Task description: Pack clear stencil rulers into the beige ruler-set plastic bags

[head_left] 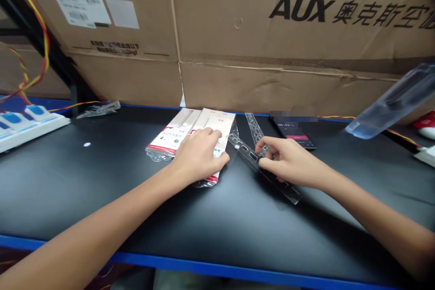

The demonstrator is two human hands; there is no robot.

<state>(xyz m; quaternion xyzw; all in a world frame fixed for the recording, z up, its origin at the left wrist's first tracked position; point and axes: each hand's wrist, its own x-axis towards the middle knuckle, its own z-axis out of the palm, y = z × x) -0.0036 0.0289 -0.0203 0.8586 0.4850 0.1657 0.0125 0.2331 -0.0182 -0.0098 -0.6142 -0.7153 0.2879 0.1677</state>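
My left hand [199, 156] lies palm down on a white and red ruler-set packet [215, 120] in a clear sleeve, thumb spread from the fingers at its right edge. Part of the packet is hidden under the hand. A similar packet [170, 135], marked with a 4, lies against it on the left. My right hand [283, 161] pinches a clear plastic ruler [244, 148] with cut-out shapes, tilted across the table. The ruler's far end reaches the right side of the packet under my left hand. Behind it lies a patterned clear strip [254, 127].
A phone [295, 133] showing a timer lies behind my right hand. A clear plastic sleeve [390, 104] stands tilted at the right. On the left are a power strip [37, 122], crumpled plastic [100, 109] and a small white disc [87, 144]. A large cardboard box [217, 22] closes off the back.
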